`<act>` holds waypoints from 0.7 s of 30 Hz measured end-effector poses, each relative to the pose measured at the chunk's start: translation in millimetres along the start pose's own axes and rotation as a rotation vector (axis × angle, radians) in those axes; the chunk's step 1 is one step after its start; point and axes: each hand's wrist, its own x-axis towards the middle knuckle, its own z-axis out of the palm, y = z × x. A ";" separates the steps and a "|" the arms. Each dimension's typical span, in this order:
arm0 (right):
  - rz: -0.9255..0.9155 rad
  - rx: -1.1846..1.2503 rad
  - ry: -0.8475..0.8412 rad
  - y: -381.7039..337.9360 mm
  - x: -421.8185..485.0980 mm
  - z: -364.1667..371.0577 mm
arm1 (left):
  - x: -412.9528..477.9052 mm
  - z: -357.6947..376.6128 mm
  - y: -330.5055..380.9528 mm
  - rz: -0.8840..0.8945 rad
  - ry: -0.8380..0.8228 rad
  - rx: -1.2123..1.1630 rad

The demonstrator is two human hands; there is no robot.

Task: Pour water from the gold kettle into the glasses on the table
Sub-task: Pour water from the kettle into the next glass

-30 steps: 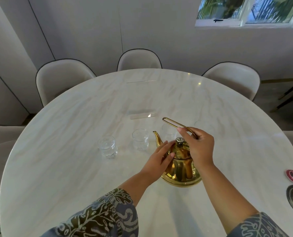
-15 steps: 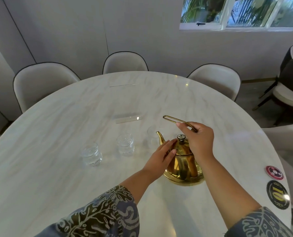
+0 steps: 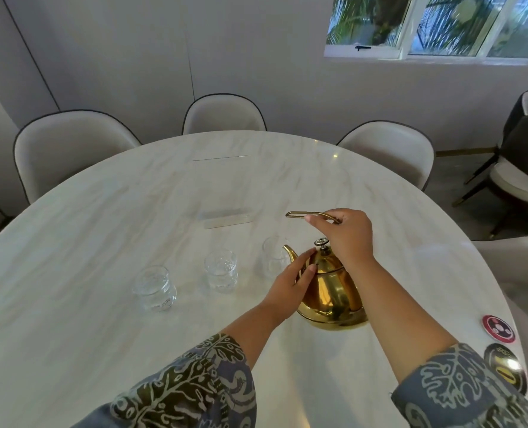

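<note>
The gold kettle stands upright on the white marble table, its spout pointing left. My right hand grips the thin wire handle above the lid. My left hand lies flat against the kettle's left side, fingers together. Three clear glasses stand in a row left of the kettle: a left glass, a middle glass, and a right glass just behind the spout. The left and middle glasses seem to hold water.
A clear acrylic stand sits behind the glasses. Two round badges, one red and one black, lie at the table's right edge. Pale chairs ring the far side; a dark chair stands at right.
The view has shifted slightly, so the glasses sit further left. Both hands stay on the kettle, which remains on the table.
</note>
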 end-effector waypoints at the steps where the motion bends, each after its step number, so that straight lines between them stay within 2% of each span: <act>1: -0.006 -0.012 -0.011 -1.4 1.8 0.8 | 1.4 -0.2 -0.6 -0.003 0.007 -0.016; 13: -0.023 -0.139 -0.089 -17.3 14.1 7.4 | 10.8 1.2 -6.0 -0.026 0.032 -0.092; 21: 0.030 -0.142 -0.142 -21.2 22.0 12.5 | 11.4 0.7 -2.8 -0.028 0.044 -0.124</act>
